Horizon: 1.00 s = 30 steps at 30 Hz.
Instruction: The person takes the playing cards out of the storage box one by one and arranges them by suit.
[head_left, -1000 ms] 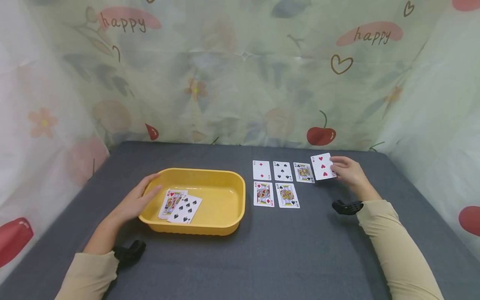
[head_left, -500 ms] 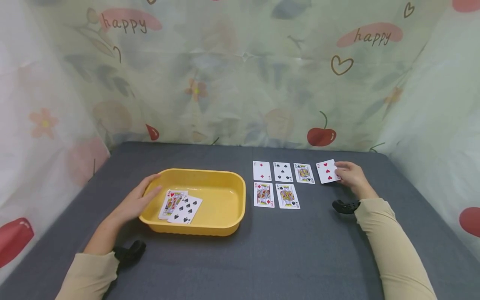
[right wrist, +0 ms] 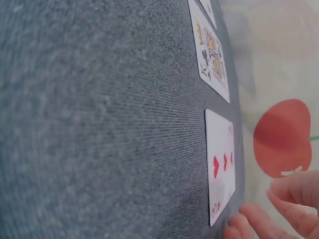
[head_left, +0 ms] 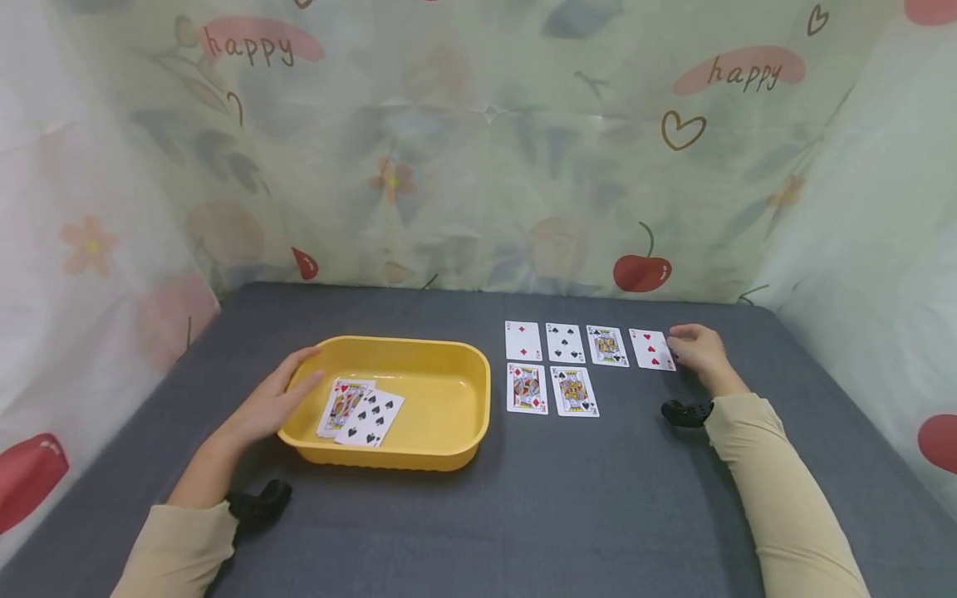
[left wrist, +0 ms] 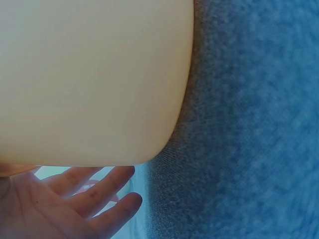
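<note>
Several fingers of the left hand (head_left: 271,400) spread at the tray (head_left: 441,399). Right hand (head_left: 700,353) fingers part slightly, the card (head_left: 653,350) just beside them.

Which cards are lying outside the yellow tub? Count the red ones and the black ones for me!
Red: 3 (two of diamonds, red picture card, three of hearts)
Black: 3 (spade number card, upper black picture card, lower black picture card)
Total: 6

A pale curtain (head_left: 478,183) (printed with red cherries (head_left: 641,273) and "happy") hangs behind a grey, seemingly cloth-covered table (head_left: 598,507).
</note>
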### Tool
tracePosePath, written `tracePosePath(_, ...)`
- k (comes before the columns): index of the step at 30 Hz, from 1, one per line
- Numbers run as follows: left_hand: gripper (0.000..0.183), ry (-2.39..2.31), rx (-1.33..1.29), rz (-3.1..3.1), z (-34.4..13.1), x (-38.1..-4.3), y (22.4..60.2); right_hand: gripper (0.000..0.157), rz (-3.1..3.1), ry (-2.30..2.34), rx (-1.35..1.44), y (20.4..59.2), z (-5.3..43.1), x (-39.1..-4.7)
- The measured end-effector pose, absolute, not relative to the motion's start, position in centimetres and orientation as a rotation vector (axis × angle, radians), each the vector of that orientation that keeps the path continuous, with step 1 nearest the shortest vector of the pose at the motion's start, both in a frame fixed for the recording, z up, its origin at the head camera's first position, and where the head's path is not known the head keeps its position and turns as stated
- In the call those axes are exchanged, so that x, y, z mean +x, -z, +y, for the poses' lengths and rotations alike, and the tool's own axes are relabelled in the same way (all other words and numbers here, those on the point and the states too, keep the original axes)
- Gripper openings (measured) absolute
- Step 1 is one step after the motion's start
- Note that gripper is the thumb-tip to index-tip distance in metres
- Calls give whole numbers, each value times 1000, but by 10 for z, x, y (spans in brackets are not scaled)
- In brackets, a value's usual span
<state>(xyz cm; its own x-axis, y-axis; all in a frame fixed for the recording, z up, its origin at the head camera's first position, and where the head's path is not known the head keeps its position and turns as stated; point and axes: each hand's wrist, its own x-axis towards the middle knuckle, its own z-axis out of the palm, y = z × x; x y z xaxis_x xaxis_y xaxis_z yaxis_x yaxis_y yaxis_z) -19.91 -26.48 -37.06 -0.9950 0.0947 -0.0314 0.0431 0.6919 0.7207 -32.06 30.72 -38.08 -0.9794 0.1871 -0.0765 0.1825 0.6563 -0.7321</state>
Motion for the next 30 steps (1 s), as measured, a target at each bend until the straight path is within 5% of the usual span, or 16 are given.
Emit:
tracePosePath(10,64,-1192,105,2830,-265,-199,371,45,-2883,-1265,-104,363,282,-317)
tracePosePath(30,63,-1207,117,2837,-264,-199,371,39,-2865,-1565,627,308,152,-289)
